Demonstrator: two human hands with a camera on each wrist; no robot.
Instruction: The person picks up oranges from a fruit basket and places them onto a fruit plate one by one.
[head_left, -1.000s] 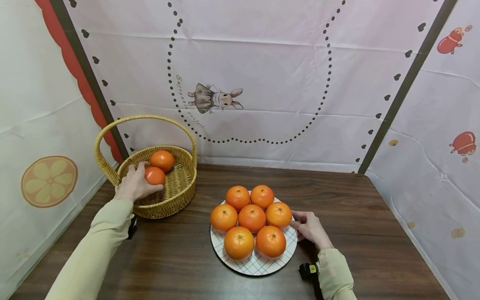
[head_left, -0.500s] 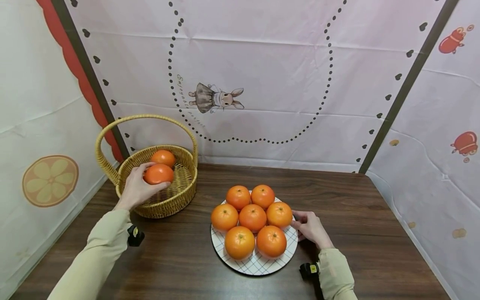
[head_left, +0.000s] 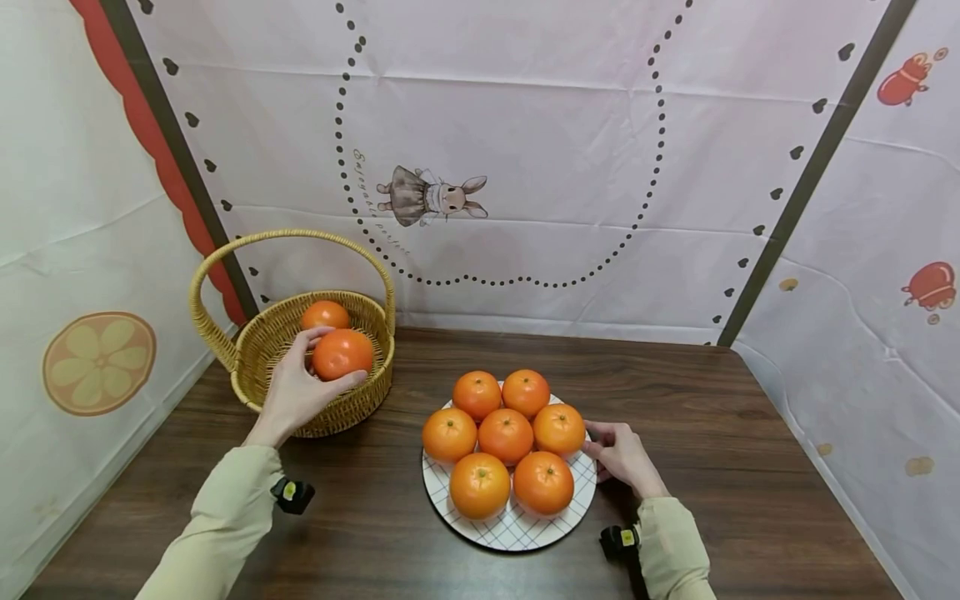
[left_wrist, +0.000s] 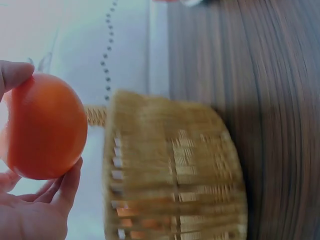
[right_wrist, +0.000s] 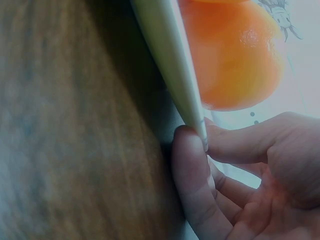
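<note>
My left hand (head_left: 303, 379) grips a shiny orange (head_left: 342, 354) between thumb and fingers, raised over the near right part of the wicker basket (head_left: 258, 367). In the left wrist view the held orange (left_wrist: 47, 127) stands clear of the basket's woven side (left_wrist: 175, 165). Another orange (head_left: 325, 314) lies inside the basket, partly behind the held one. My right hand (head_left: 621, 454) is at the right edge of a white checked plate (head_left: 510, 533). Up close, its thumb and a finger pinch the plate's rim (right_wrist: 172, 60), with an orange (right_wrist: 235, 55) just above.
Several oranges (head_left: 506, 436) sit close together on the plate. The basket's tall arched handle (head_left: 292, 234) rises at the left. Printed cloth walls (head_left: 510, 167) enclose the back and sides of the dark wooden table (head_left: 720, 417).
My left hand has lifted an orange up from inside the basket and shifted it rightward and toward me. The right hand stays at the plate's edge.
</note>
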